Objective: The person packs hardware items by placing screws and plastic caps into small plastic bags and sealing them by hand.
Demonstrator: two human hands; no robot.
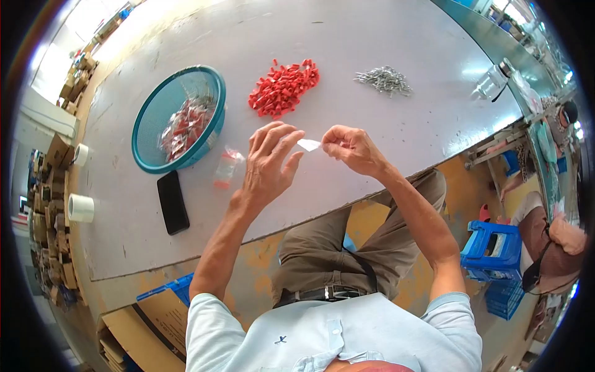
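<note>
Between thumb and fingers, my right hand (pixel 354 150) pinches a small, whitish plastic bag (pixel 308 144) above the table. My left hand (pixel 271 160) is just left of the bag, its thumb and fingers apart and nothing visible in its grip. Beyond my hands lies a pile of small red plastic pieces (pixel 280 90). A smaller heap of silvery metal pieces, which look like screws (pixel 385 80), is farther right. Beside my left wrist are small clear bags (pixel 228 166) with red bits in them. A teal mesh basket (pixel 137 133) on the left holds several filled bags.
A black phone (pixel 173 203) lies in front of the basket. Tape rolls (pixel 80 208) stand along the table's left edge. At the right edge is a clear bottle (pixel 491 84). A blue stool (pixel 493 251) and another person (pixel 548 242) are to the right.
</note>
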